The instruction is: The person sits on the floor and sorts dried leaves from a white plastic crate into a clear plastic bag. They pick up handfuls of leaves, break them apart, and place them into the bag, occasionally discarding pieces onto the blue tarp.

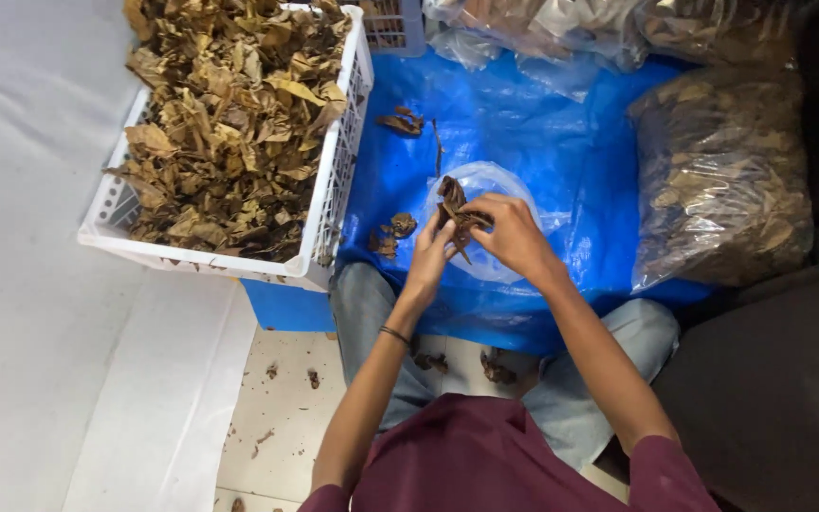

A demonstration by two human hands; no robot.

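Left hand (pixel 431 254) and right hand (pixel 514 232), fingers pinched together on a dried brown leaf (pixel 454 209), above a clear plastic bag (pixel 500 190) for catching; leaf-filled white crate (pixel 334 190) leftward.

Left edge of tarp: white crate (pixel 334 180) heaped with dry leaves (pixel 229 123) walls it off.
Right edge: bulging clear bag of leaves (pixel 722 180) blocks.
Far edge: more plastic bags (pixel 542 28).
Middle: bare blue tarp (pixel 561 142) around the leaf scraps (pixel 402 121), passable.
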